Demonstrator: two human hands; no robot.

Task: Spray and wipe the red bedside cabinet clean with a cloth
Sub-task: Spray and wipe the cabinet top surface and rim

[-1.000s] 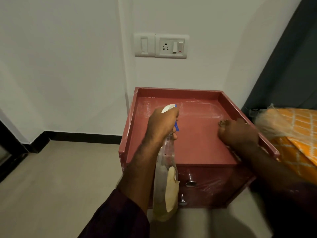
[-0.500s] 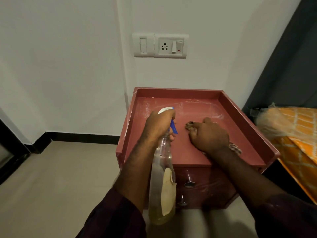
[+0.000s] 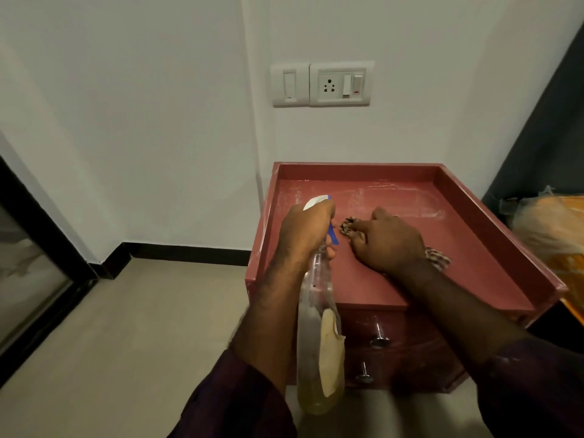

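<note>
While the left hand (image 3: pixel 305 237) grips the bottle (image 3: pixel 316 314), the right hand (image 3: pixel 390 245) holds the cloth (image 3: pixel 347 224) on the cabinet (image 3: pixel 474 248) with curled fingers (image 3: pixel 360 240).

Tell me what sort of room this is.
Likely a bedroom corner: a red bedside cabinet against the wall, a socket above it, and what looks like orange bedding beside it.

cabinet (image 3: pixel 467 248): glossy red (streaked) | bottle (image 3: pixel 316 358): clear plastic | cloth (image 3: pixel 437 259): checked fabric
</note>
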